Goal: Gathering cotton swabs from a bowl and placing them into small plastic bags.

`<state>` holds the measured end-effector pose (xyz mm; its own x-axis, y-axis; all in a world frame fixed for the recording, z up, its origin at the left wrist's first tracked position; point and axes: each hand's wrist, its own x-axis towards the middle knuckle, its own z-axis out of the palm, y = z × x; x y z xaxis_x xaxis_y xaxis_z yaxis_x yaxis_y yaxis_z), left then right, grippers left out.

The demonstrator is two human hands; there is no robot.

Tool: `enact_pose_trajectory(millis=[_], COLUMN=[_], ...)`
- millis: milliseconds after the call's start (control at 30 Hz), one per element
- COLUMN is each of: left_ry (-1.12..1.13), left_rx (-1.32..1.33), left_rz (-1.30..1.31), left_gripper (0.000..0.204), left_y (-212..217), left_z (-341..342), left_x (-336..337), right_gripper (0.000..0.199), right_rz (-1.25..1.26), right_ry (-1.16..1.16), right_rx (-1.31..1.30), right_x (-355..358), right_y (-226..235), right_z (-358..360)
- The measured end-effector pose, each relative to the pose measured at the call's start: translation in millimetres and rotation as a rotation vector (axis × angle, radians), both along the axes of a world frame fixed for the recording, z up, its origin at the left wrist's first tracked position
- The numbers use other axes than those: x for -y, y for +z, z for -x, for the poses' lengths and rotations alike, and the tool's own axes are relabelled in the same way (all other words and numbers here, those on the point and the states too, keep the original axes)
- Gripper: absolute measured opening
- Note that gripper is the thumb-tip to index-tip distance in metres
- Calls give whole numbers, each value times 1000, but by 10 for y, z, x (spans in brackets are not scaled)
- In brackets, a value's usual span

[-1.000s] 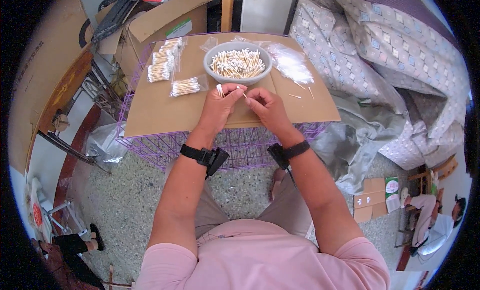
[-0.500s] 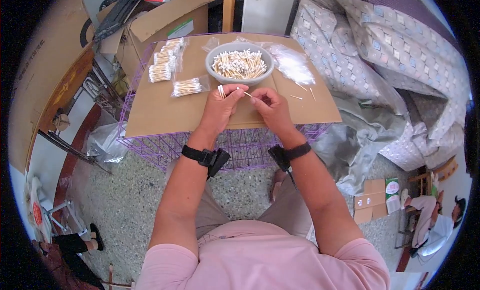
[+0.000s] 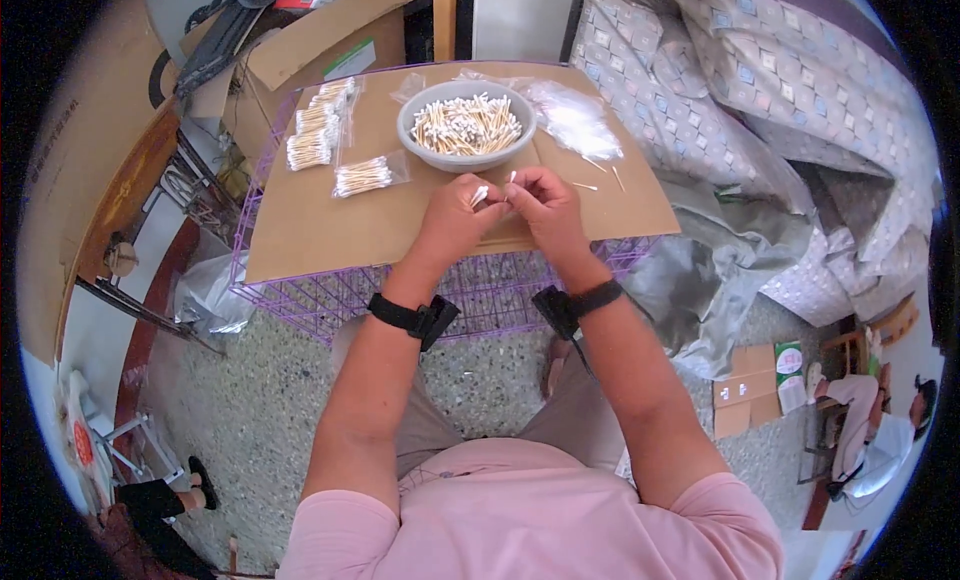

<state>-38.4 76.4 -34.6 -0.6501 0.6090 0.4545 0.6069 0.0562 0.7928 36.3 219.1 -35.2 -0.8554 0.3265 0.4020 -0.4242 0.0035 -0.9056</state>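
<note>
My left hand (image 3: pixel 455 215) is closed around a few cotton swabs (image 3: pixel 479 194), their white tips showing between the fingers. Close beside it, my right hand (image 3: pixel 545 208) pinches a single cotton swab (image 3: pixel 512 178) upright between thumb and forefinger. Just beyond both hands stands a grey bowl (image 3: pixel 408 140) heaped with loose cotton swabs (image 3: pixel 468 123). A clear bag of cotton swabs (image 3: pixel 363 177) lies left of my left hand, and several more filled bags (image 3: pixel 318 130) are stacked behind it. Right of the bowl is a pile of clear plastic bags (image 3: pixel 578 120).
A cardboard sheet (image 3: pixel 300 235) covers the purple wire cage (image 3: pixel 480 295) as a worktop. A few loose swabs (image 3: pixel 619 178) lie at its right. Patterned covers (image 3: pixel 740 90) drape on the right, a cardboard box (image 3: pixel 320 55) stands behind left, and a person (image 3: pixel 870 430) sits far right.
My left hand has turned, so the bunched swabs now point up differently. The swab in my right hand has gone from slanted between both hands to upright. The view has shifted slightly.
</note>
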Motion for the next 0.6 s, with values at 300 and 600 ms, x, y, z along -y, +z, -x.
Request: enact_pose_trajectory(millis=[300,600], left_ry=[-77,-88], left_rx=[437,604], left_rz=[-222,-368], left_gripper=[15,13], left_y=[48,42], left_z=[-6,-9], left_x=[43,58], right_gripper=[13,13], right_rz=[-169,-520], right_ry=[-17,-133], right_rx=[44,44], right_x=[-30,65], right_y=[-35,13], right_z=[49,56])
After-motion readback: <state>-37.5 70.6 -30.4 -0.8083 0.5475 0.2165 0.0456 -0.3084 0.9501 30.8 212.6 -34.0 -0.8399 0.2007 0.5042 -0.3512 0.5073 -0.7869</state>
